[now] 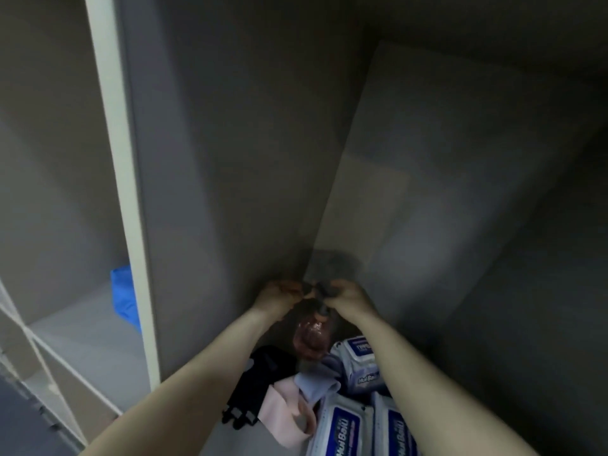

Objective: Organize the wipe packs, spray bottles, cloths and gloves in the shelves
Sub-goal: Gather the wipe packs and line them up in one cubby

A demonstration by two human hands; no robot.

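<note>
Both my left hand [279, 296] and right hand [342, 296] close their grip on the spray bottle [311, 337] head, steadying it upright in the shelf's [230, 429] back corner, beside the wipe packs [358, 363].

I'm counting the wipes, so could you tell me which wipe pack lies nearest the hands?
The far wipe pack, right beside the pinkish spray bottle both hands grip. The other two packs lie side by side at the bottom edge.

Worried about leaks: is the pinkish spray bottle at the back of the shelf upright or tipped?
Upright: the pinkish translucent spray bottle stands with its dark spray head on top, held by the left hand and right hand.
</note>
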